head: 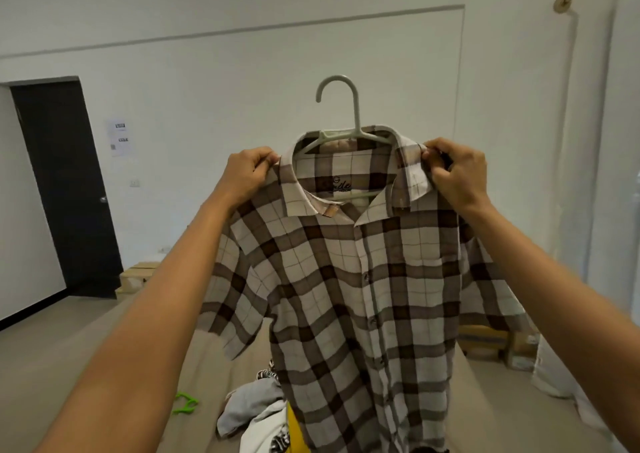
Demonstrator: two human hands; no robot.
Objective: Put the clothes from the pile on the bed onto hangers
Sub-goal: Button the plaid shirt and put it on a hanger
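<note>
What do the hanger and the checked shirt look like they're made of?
The hanger looks like pale, smooth moulded plastic: thick rounded hook, seemingly one piece with the arms. The checked shirt looks like thin woven fabric, perhaps cotton or a blend, matte: it drapes softly and ripples.

2 bare forearms point(162, 300), left hand point(247, 172), right hand point(459, 175)

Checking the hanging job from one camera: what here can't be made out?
Head view only:
White hanger: arm ends hidden inside the plaid shirt.
Clothes pile: mostly behind the shirt, cut off by the bottom edge.
Collar label: blurred, unreadable.
Wall papers: too small to read.
</note>
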